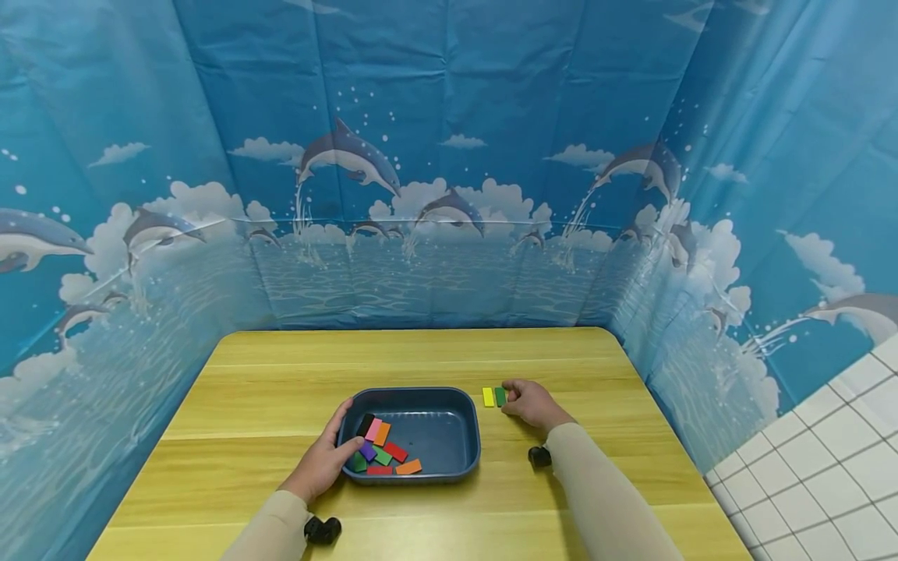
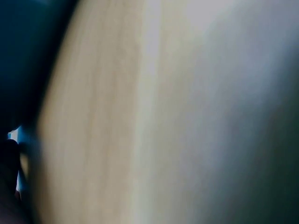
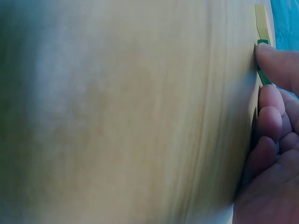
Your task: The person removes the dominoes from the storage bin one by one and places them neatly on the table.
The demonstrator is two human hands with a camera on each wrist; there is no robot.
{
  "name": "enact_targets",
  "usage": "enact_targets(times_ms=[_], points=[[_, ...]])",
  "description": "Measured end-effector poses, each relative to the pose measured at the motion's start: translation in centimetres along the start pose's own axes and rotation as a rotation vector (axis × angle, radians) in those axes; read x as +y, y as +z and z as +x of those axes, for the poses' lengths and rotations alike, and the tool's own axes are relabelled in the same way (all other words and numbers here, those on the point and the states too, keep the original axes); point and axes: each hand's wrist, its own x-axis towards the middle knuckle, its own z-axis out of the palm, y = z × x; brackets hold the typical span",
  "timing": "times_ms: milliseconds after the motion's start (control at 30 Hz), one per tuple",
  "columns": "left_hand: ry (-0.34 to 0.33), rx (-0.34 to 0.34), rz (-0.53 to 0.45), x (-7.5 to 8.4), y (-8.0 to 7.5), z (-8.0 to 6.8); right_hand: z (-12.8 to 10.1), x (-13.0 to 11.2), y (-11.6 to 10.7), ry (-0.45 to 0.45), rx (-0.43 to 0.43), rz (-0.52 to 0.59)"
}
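Note:
My left hand (image 1: 320,463) grips the left wall of a dark blue plastic basin (image 1: 471,456), thumb over the rim and fingers along the outside. Inside lie several flat coloured blocks, among them a black block (image 1: 365,425), a pink block (image 1: 374,428) and a purple block (image 1: 368,450), bunched on the left. To the right of the basin, my right hand (image 1: 535,405) pinches a green block (image 1: 500,396) on the table between thumb and fingers. Beside it a yellow block (image 1: 488,397) lies flat; in the right wrist view the thumb covers part of the green block (image 3: 265,77).
The wooden table (image 1: 421,358) has rounded far corners. A blue curtain (image 1: 449,280) printed with dolphins hangs round its back and sides. White tiles (image 1: 828,460) show at the lower right. The left wrist view is mostly blurred tabletop.

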Motion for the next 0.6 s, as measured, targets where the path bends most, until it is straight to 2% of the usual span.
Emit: enact_targets(times_ms=[267,367,467,600], points=[[-0.015,0.005,-0.005,0.1,0.1,0.0,-0.1,0.1,-0.6,0.043,-0.002,0.063],[-0.022,0.004,-0.002,0.1,0.1,-0.1,0.0,-0.2,-0.9,0.042,0.041,0.097],[-0.024,0.003,-0.003,0.0,0.1,0.0,-0.2,-2.0,-1.0,-0.008,0.111,0.093],[-0.015,0.007,-0.013,0.0,0.0,0.1,-0.9,-6.6,-0.5,-0.104,0.145,0.074]])
